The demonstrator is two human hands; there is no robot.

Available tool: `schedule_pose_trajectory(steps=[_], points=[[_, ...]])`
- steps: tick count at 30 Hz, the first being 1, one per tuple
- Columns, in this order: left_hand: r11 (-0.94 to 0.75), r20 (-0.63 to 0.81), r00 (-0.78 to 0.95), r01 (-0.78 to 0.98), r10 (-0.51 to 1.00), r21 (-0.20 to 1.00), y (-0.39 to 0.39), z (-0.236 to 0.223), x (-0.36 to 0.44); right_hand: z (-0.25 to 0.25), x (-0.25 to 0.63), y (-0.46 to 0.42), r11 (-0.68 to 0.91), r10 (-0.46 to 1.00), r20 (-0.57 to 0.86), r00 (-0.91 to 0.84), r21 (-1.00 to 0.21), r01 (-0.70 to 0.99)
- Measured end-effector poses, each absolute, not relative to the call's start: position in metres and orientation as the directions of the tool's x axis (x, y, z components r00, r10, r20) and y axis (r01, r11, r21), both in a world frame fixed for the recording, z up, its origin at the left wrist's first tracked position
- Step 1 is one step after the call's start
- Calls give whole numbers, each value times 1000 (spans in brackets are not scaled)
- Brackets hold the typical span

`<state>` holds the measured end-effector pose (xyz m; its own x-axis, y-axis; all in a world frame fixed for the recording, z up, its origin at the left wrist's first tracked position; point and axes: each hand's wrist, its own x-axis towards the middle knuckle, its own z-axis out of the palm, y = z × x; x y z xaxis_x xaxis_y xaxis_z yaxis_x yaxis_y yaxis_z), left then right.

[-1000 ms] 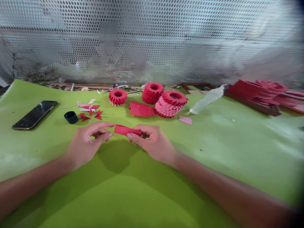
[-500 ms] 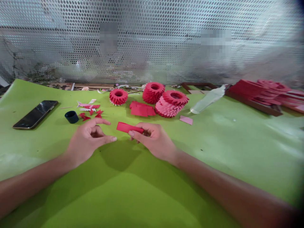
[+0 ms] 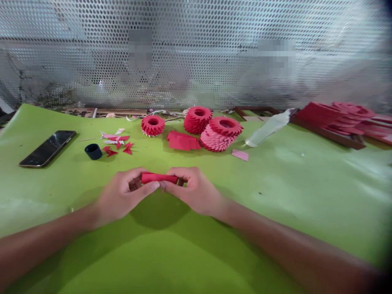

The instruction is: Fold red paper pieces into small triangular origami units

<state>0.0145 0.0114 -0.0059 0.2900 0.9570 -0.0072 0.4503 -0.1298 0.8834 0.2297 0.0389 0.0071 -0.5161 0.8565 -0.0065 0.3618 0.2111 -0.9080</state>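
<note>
The red paper strip (image 3: 159,178) was gripped at its two ends by the curled fingers of the left hand (image 3: 124,194) and the right hand (image 3: 194,192), over the green-covered worktop (image 3: 275,204). It was judged light, thin and soft, easily creased, and best held by its ends. Beyond were three rings of folded red paper (image 3: 196,120), one flat pile of red paper strips (image 3: 183,141), one black bottle cap (image 3: 93,151), one smartphone (image 3: 47,149) and some small folded paper pieces (image 3: 116,143), not exactly countable.
</note>
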Motion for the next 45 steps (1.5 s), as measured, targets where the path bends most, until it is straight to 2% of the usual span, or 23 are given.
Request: schedule_pose_trajectory(steps=[16, 29, 36, 41, 45], points=[[-27, -110, 226, 526, 968, 850, 13, -2, 15, 8, 228, 40, 220, 851, -39, -523, -879, 424], [-37, -125, 262, 538, 957, 842, 14, -3, 14, 10, 229, 41, 198, 862, -54, -505, -880, 432], [-137, -63, 298, 602, 952, 787, 18, 6, 13, 12, 232, 44, 196, 872, -54, -486, -872, 449], [-75, -71, 223, 584, 972, 808, 23, 4, 4, 12, 239, 48, 221, 887, -3, -461, -875, 431], [-69, -48, 218, 498, 975, 864, 21, 4, 4, 11, 238, 47, 198, 891, -28, -454, -874, 443]])
